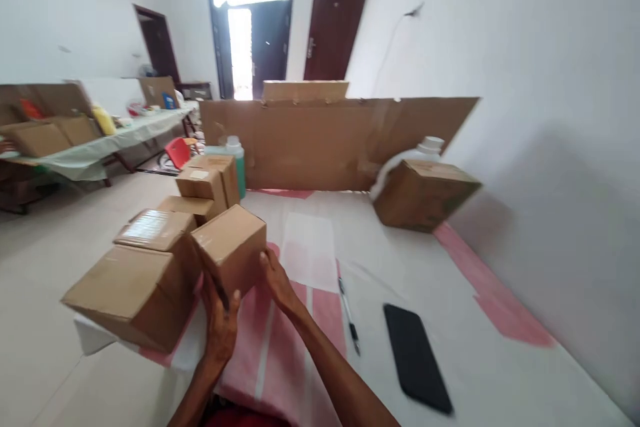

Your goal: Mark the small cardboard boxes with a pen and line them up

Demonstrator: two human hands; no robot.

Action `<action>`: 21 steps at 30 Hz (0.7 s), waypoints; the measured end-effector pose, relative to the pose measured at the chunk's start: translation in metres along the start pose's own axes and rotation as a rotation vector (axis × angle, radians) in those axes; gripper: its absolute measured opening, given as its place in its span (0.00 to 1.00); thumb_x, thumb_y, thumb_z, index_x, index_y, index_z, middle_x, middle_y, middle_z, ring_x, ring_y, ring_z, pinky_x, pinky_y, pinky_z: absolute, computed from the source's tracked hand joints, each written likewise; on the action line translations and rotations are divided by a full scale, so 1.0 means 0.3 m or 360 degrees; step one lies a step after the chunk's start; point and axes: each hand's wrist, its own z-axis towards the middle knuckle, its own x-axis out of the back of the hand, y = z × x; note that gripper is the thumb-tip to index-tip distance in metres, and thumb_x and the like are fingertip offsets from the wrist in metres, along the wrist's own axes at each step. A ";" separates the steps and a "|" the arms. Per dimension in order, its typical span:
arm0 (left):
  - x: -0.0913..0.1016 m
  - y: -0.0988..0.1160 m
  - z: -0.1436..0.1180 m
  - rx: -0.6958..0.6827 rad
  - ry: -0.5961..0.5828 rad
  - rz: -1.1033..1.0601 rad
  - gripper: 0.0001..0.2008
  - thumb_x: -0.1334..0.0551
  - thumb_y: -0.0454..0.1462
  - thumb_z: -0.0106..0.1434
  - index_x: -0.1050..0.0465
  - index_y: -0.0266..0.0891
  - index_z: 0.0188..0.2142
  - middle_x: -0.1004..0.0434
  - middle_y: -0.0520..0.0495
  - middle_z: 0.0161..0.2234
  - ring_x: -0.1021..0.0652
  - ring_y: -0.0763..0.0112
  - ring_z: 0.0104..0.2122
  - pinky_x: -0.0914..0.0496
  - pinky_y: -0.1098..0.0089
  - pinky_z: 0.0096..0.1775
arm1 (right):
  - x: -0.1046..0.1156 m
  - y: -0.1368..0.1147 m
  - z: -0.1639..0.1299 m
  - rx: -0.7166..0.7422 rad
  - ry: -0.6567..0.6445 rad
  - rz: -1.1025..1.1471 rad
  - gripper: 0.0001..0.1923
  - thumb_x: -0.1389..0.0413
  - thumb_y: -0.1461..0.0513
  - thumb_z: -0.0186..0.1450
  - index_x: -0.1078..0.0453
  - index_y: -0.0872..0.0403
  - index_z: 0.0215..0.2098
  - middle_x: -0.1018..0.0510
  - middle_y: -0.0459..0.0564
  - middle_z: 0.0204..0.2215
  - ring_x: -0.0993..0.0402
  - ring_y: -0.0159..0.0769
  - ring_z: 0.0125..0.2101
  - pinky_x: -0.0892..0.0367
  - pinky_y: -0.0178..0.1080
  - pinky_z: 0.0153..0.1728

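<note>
A small closed cardboard box (230,243) is held up, tilted, between both hands above the left part of the table. My left hand (220,323) grips its near left side, the thumb on the front face and the other fingers partly hidden behind it. Against the right side presses my right hand (279,280), its fingertips partly hidden by the box. Just left of it stand a larger cardboard box (125,287) and a box with shiny tape on top (157,230). Farther back are more stacked cartons (205,180).
On the white table lie a pen (350,317), a black phone (417,357) and a white sheet (310,250). A cardboard panel (310,140) spans the back. At the back right, a carton (425,197) leans before a white jug (430,145). A green bottle (240,170) stands behind the cartons.
</note>
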 end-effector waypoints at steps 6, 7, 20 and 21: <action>-0.025 0.089 -0.127 -0.0043 -0.0278 -0.0166 0.37 0.45 0.52 0.73 0.58 0.46 0.74 0.49 0.36 0.72 0.46 0.50 0.73 0.48 0.46 0.71 | 0.175 -0.060 -0.338 -0.0215 0.0230 -0.0112 0.30 0.48 0.43 0.73 0.38 0.41 0.69 0.29 0.50 0.64 0.33 0.48 0.63 0.36 0.52 0.63; -0.044 0.107 -0.146 -0.0061 -0.0343 -0.0187 0.38 0.44 0.52 0.73 0.58 0.46 0.74 0.49 0.36 0.72 0.45 0.50 0.73 0.47 0.47 0.71 | 0.200 -0.070 -0.386 -0.0260 0.0310 -0.0138 0.31 0.48 0.43 0.72 0.39 0.41 0.69 0.29 0.51 0.64 0.33 0.49 0.63 0.35 0.53 0.62; -0.101 0.156 -0.244 -0.0296 -0.0561 -0.0095 0.37 0.44 0.47 0.74 0.61 0.54 0.75 0.50 0.42 0.73 0.49 0.52 0.74 0.45 0.45 0.71 | 0.298 -0.082 -0.587 -0.0178 0.0587 -0.0343 0.21 0.46 0.49 0.73 0.35 0.43 0.62 0.25 0.51 0.56 0.27 0.48 0.53 0.32 0.52 0.57; -0.097 0.158 -0.245 -0.0335 -0.0544 -0.0088 0.36 0.44 0.47 0.73 0.60 0.54 0.75 0.50 0.42 0.73 0.47 0.51 0.73 0.44 0.45 0.70 | 0.299 -0.076 -0.593 -0.0201 0.0601 -0.0319 0.21 0.47 0.49 0.73 0.35 0.43 0.62 0.25 0.51 0.56 0.27 0.48 0.53 0.32 0.51 0.57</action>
